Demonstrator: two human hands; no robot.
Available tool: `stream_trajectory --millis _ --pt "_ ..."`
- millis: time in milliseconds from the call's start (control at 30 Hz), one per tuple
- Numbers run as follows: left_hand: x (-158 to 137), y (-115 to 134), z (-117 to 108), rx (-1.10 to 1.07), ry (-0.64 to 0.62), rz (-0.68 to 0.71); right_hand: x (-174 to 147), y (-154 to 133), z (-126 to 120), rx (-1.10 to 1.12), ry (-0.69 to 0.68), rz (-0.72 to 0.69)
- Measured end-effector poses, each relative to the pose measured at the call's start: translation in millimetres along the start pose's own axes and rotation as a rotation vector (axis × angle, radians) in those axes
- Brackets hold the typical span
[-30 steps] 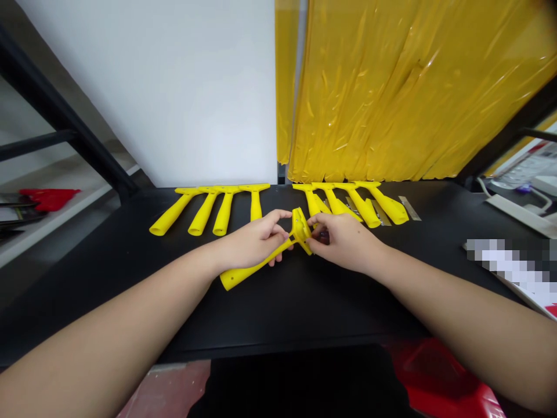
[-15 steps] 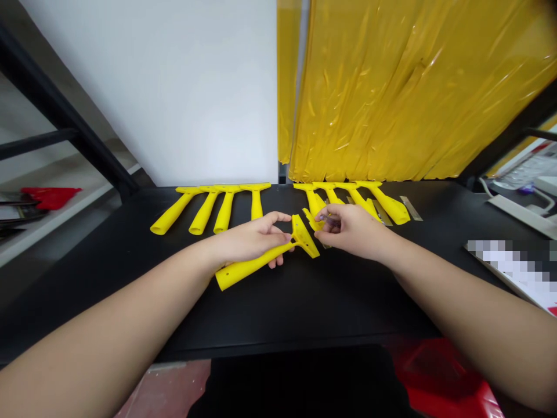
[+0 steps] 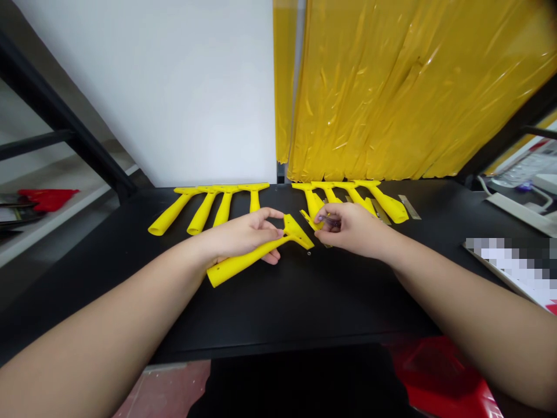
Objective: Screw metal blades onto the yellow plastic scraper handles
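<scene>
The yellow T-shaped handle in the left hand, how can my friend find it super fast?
Find the black tabletop, then the left hand above it. That hand grips the yellow handle, whose T-shaped head points toward the right hand. Unlike the other yellow handles lying along the back edge, this one is held, nearer the front.

Open strip along the table [image 3: 278, 307], near side; farther back, yellow handles [image 3: 203, 213] and white panel [image 3: 174, 93] in the way
</scene>
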State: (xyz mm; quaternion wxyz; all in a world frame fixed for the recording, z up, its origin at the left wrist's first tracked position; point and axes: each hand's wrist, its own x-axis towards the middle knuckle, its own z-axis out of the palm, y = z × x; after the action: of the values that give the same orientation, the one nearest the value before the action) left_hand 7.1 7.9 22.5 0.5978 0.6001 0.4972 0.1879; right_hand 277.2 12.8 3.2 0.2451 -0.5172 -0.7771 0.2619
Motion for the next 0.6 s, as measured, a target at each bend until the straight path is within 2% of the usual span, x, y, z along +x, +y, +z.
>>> stream_trajectory --millis 100,167,367,600 --pt "1.5 4.8 -5.0 0.005 0.130 -0.008 -0.8 -1.7 -2.0 -0.051 -0.001 0.008" --pt "5.4 3.5 -8.7 -0.014 0.166 0.022 -1.9 -4.2 -2.4 -0.085 -0.035 0.001" --pt "12.4 -4.2 -12.5 0.000 0.164 0.056 -4.8 -9.6 -1.4 -0.211 -0.094 -0.023" --pt "8.4 1.4 -8.3 0.034 0.201 0.075 -9.0 -10.9 0.1 -0.238 -0.142 -0.043"
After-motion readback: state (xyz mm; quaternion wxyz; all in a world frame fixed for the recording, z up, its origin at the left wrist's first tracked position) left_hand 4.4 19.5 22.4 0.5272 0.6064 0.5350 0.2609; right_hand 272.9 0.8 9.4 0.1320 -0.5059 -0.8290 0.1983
